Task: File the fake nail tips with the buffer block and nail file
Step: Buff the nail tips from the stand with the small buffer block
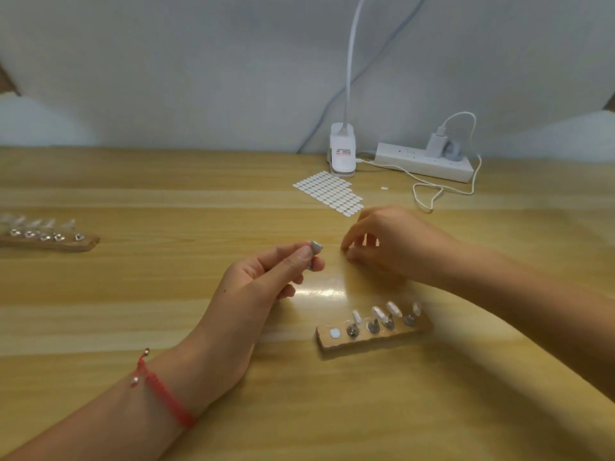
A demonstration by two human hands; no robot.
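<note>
My left hand pinches a small metal nail stand between thumb and fingers, held above the wooden table. My right hand hovers just to its right, fingers curled down with the tips touching the table; whether they pinch anything is hidden. In front of me lies a wooden holder block carrying several metal stands with clear fake nail tips and one white adhesive dot on its empty left spot. No buffer block or nail file shows in view.
A sheet of white adhesive dots lies behind my hands. A clip lamp base, a white power strip and a looping cable stand at the back. A second wooden holder with nail tips sits far left.
</note>
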